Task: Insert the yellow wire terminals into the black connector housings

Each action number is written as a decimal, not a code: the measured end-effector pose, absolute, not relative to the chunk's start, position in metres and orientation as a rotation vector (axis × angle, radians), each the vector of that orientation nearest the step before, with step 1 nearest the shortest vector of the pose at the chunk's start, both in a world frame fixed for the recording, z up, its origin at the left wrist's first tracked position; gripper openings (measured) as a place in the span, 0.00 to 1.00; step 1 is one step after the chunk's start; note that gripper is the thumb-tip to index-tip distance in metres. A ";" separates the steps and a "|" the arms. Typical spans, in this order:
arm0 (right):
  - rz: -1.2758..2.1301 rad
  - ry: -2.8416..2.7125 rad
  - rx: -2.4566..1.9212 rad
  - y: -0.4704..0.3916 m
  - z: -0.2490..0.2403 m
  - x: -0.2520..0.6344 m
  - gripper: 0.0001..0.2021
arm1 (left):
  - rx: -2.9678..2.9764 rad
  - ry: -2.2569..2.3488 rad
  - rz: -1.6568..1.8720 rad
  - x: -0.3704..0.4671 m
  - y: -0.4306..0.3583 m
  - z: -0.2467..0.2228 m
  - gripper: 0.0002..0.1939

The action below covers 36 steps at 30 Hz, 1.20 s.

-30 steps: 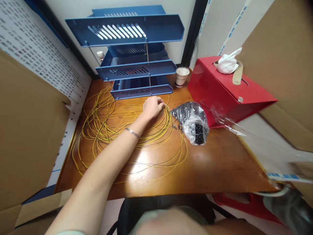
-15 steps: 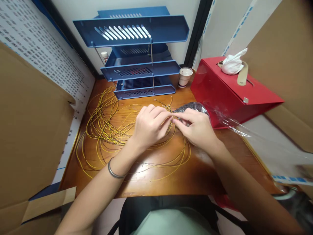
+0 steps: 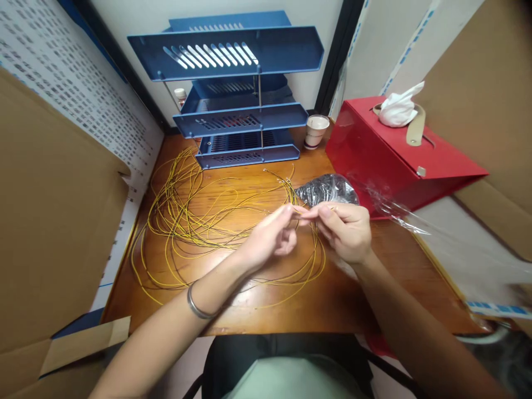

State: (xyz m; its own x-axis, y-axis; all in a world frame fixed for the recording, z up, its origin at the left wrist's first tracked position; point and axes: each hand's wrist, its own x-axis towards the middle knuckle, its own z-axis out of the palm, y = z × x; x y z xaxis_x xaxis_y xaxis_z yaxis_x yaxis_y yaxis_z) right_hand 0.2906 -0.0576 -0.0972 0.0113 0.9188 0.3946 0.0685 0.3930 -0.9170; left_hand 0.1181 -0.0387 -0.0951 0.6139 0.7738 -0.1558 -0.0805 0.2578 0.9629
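Long thin yellow and dark wires point(image 3: 178, 216) lie in loose loops across the wooden table, with several small-tipped ends near its middle. Over the right part of the loops, my left hand point(image 3: 276, 233) pinches a thin wire between thumb and fingers. My right hand point(image 3: 344, 227) is closed on the wire too, its fingertips meeting those of my left hand. The piece between the fingers is mostly hidden. Just behind my right hand lies a clear plastic bag point(image 3: 328, 189) with dark contents.
A blue three-tier tray rack point(image 3: 241, 119) stands at the back, with a paper cup point(image 3: 316, 132) beside it. To the right is a red box point(image 3: 374, 149) with tissue on top. Cardboard point(image 3: 54, 210) rises at the left; the table's front edge point(image 3: 291, 327) is near my body.
Both hands have come slightly nearer to me and turned. My right hand has shifted a little right, its thumb now on top, and more of the plastic bag shows.
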 end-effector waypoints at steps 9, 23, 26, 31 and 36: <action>1.733 -1.828 -0.681 -0.054 -0.078 0.306 0.19 | 0.968 0.799 0.859 0.084 -0.006 -0.067 0.17; 2.637 -2.036 0.250 -0.042 -0.104 0.306 0.21 | 0.813 1.183 1.084 -0.018 0.045 -0.044 0.19; 2.561 -1.757 0.670 -0.039 -0.117 0.308 0.15 | 0.746 1.335 1.180 -0.025 0.048 -0.045 0.19; 2.262 -1.326 0.372 -0.045 -0.112 0.310 0.22 | 0.871 1.455 1.116 -0.018 0.046 -0.052 0.20; 1.756 -1.137 -0.550 -0.054 -0.104 0.288 0.12 | 1.412 1.030 0.586 0.004 0.026 -0.053 0.24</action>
State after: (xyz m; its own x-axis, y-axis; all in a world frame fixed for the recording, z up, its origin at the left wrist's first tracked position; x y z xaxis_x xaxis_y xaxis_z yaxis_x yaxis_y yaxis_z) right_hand 0.2877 -0.0543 -0.1042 -0.4575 0.8818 0.1147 -0.4656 -0.1277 -0.8757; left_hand 0.0037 0.0264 -0.0528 0.4755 0.8493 -0.2291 0.2374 0.1268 0.9631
